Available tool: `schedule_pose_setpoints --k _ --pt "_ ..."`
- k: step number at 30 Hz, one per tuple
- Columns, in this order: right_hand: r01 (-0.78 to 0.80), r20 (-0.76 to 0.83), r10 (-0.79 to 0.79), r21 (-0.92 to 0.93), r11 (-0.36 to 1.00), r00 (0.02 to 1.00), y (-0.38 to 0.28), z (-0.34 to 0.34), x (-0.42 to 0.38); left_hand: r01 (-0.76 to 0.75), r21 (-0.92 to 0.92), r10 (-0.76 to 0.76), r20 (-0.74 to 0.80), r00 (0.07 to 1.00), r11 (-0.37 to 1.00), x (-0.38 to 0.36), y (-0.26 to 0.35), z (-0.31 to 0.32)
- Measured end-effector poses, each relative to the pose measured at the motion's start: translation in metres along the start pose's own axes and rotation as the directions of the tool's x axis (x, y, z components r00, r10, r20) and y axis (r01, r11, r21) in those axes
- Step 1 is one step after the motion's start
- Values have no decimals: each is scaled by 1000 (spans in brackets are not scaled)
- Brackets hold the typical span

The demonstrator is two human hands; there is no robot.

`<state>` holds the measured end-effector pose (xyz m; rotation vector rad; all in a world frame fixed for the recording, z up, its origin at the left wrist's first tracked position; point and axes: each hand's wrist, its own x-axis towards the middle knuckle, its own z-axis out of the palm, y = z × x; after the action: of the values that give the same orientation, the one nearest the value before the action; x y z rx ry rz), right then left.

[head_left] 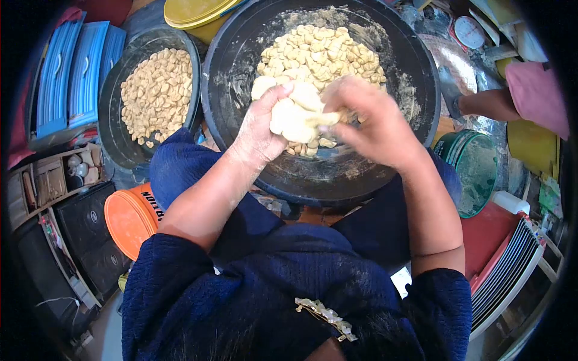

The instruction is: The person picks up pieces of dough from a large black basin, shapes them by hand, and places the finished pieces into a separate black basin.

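Note:
A pale yellow lump of dough (296, 115) rests in my left hand (263, 120), whose fingers are wrapped round it. From its right side a short strand of dough stretches to my right hand (370, 120), where thumb and fingers pinch it; this hand is partly smeared by motion. Both hands are above a large black basin (337, 180). In the basin lies a heap of small, pale dough pieces (319, 54), dusted with flour. Flour also coats the basin's inner wall and my left wrist.
To the left stands a smaller dark basin (108, 129) full of browner small pieces (158, 93). An orange bucket (129, 222) is by my left leg, a green bucket (472, 171) by my right. Another person's arm (490, 106) reaches in at the right. A yellow lid (195, 11) is behind.

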<state>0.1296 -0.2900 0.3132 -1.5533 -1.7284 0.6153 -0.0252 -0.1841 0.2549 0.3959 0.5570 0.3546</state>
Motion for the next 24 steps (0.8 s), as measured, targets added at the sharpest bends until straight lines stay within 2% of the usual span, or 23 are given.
schedule_pose_setpoints --k 1,2,4,5,6,8,10,12,13,14,16,18,20,22,23,24 --pt "50 -93 -46 39 998 995 5 1 2 -39 14 39 2 999 999 1 3 0" --pt "55 -89 -51 39 998 995 5 3 2 -80 29 80 4 997 996 1 7 1" --pt "-84 -216 185 405 910 959 3 8 0 -106 10 106 -21 994 994 1 9 2" --pt "-68 -221 199 488 870 955 5 9 -1 -126 23 126 -4 992 992 3 9 -2" --pt "-68 -220 197 487 871 955 5 10 0 -146 37 146 15 989 989 4 9 -4" --pt "0 -313 289 678 735 905 6 11 2 -124 15 123 50 991 992 4 11 -3" --pt "-30 -275 327 724 689 904 2 10 6 -103 -7 104 83 991 995 2 10 1" --pt "-125 -222 444 767 629 868 -4 15 11 -7 -90 26 209 978 996 -3 3 7" --pt "-249 -61 421 725 642 905 1 13 9 -31 -47 41 234 971 998 -2 -2 4" --pt "-249 -62 421 726 641 905 4 12 8 -31 -46 41 234 971 998 -2 -4 1" --pt "-203 -180 330 498 843 927 7 10 8 -12 69 -6 246 969 998 -3 -5 1" --pt "-96 -478 296 399 912 827 7 -2 12 -11 88 -13 269 963 996 -5 -1 3" --pt "-52 -621 446 546 836 644 8 -18 15 -37 113 4 282 959 993 -7 2 3" --pt "-122 -511 461 564 817 726 18 -39 3 -46 53 30 270 962 998 -7 -1 0" --pt "-92 -359 320 528 844 877 23 -47 -2 -52 1 50 255 966 999 -7 -1 -1" --pt "-126 -242 186 243 962 952 15 -49 -6 -54 0 53 258 965 999 -7 -1 0"
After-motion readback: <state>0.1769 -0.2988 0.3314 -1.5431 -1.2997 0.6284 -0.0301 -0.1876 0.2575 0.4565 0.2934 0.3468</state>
